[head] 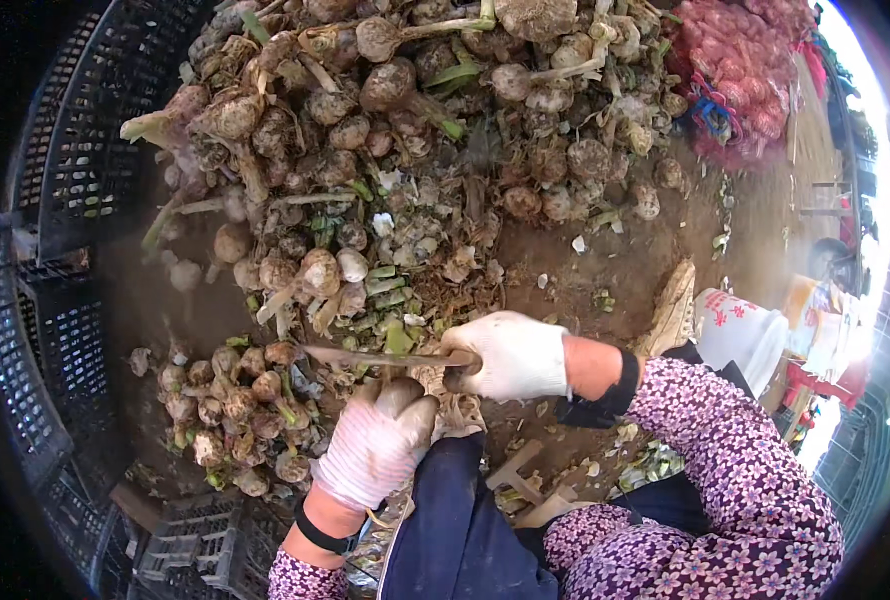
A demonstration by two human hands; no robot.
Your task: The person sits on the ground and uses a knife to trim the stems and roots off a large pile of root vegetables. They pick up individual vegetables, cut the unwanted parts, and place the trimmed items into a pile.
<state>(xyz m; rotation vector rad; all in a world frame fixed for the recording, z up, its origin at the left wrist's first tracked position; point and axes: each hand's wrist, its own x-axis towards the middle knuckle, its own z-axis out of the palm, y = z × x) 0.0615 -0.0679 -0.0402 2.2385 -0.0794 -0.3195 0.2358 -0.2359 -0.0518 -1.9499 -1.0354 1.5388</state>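
My right hand [503,356], in a white knit glove, is closed around the handle of a knife. The knife's blade [377,358] points left, above my left hand. My left hand [377,439], in a soiled white glove, has its fingers curled just below the blade; a green garlic stalk [398,339] rises behind the blade, above those fingers. Whether a bulb sits inside the fingers is hidden. Left of my left hand lies a small heap of garlic bulbs [241,405] with short stems. Cut green stem pieces [386,289] lie beyond the knife.
A large pile of garlic with long stalks [415,97] spreads ahead. Black plastic crates [84,150] line the left side, and a grey crate [189,544] stands at lower left. At upper right is a red mesh sack [745,82] of bulbs. A white bucket [741,334] stands right.
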